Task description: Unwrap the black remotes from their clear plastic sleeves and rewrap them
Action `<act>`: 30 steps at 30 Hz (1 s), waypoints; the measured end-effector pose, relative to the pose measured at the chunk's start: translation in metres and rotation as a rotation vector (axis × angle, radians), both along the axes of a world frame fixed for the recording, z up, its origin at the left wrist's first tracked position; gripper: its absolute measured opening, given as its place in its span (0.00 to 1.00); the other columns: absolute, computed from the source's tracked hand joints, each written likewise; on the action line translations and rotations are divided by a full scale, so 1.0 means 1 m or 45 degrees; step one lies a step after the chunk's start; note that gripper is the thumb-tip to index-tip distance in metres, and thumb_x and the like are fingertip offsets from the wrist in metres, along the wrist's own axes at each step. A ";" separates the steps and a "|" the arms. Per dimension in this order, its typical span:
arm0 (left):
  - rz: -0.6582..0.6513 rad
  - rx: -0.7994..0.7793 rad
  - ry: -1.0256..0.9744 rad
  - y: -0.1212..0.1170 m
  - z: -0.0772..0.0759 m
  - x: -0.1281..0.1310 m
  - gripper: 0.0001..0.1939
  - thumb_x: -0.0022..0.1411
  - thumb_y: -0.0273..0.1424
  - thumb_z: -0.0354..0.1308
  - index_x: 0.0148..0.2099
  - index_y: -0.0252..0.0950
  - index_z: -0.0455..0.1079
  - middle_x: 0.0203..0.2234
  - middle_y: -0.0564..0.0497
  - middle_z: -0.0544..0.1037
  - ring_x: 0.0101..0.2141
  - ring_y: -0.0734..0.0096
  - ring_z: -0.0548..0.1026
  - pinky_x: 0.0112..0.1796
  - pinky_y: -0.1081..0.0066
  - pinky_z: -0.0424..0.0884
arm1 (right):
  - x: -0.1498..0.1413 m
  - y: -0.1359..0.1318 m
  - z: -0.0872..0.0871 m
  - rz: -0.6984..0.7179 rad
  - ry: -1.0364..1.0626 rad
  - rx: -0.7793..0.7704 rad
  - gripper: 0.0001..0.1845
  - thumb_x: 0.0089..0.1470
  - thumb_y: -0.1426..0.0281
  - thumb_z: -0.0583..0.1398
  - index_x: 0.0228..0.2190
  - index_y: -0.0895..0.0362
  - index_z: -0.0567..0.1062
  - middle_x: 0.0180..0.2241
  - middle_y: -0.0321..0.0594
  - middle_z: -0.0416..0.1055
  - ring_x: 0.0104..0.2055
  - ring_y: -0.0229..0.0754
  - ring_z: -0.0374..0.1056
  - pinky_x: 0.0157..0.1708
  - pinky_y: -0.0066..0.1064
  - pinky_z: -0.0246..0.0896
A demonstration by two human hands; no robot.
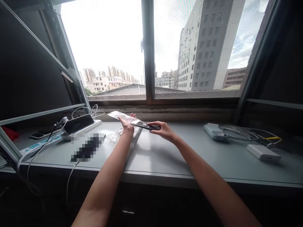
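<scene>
Remote control: we see the dark remote (147, 126) held above the table (161, 154), between the 2 hands, with its button face turned up toward us.
Long axis: it runs across our view, from the right hand (165, 131) leftward and slightly away to the left hand (128, 124).
Nearer hand: the right, touching the remote's right end; from those fingers the remote's body lies to the left, towards the left palm.
Right fingers: closed around that end, at least 1 on the far edge and the thumb along the near edge, so we judge the hold firm.
Left fingers: spread well away from the thumb, the palm turned up beneath a clear plastic sleeve (116, 114); whether they pinch it we cannot tell.
Plastic sleeve: it lies across the left palm in line with the remote, its right part meeting the remote's left end (how much of the remote sits inside, we cannot make out).
Crinkled plastic: we find a clear bag (115, 136) on the table, below and beside the left wrist.
Table's right side: a pale power bank (216, 132) and a white box (263, 153), well apart from both hands.
</scene>
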State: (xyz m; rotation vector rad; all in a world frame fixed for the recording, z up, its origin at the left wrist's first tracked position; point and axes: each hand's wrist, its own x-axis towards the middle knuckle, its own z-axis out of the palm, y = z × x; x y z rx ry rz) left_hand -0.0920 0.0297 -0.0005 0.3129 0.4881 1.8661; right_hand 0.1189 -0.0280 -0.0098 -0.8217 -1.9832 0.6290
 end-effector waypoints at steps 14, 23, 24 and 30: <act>-0.138 0.017 0.086 -0.019 -0.003 0.042 0.29 0.63 0.56 0.38 0.42 0.36 0.65 0.26 0.47 0.75 0.23 0.66 0.74 0.29 0.66 0.71 | -0.020 0.001 -0.016 -0.178 0.053 0.122 0.28 0.48 0.68 0.65 0.52 0.53 0.68 0.50 0.45 0.64 0.53 0.45 0.64 0.51 0.37 0.61; 0.011 0.003 -0.069 -0.014 0.001 0.023 0.24 0.66 0.52 0.39 0.35 0.38 0.61 0.18 0.55 0.64 0.16 0.75 0.64 0.23 0.74 0.66 | -0.020 0.004 -0.020 0.550 0.150 -0.410 0.48 0.37 0.73 0.70 0.59 0.52 0.61 0.56 0.47 0.64 0.50 0.46 0.67 0.46 0.36 0.67; 0.004 0.006 -0.082 -0.013 0.001 0.021 0.23 0.66 0.52 0.38 0.35 0.38 0.61 0.18 0.55 0.63 0.17 0.76 0.64 0.23 0.75 0.65 | -0.018 0.004 -0.018 0.587 0.199 -0.492 0.50 0.36 0.73 0.70 0.60 0.52 0.60 0.55 0.46 0.66 0.48 0.45 0.68 0.45 0.36 0.67; -0.041 0.033 -0.086 -0.015 0.002 0.024 0.26 0.65 0.54 0.38 0.37 0.37 0.62 0.20 0.54 0.65 0.18 0.75 0.65 0.23 0.74 0.66 | -0.011 0.007 -0.016 0.527 0.278 -0.593 0.51 0.36 0.73 0.71 0.61 0.55 0.60 0.38 0.40 0.77 0.38 0.41 0.74 0.44 0.38 0.69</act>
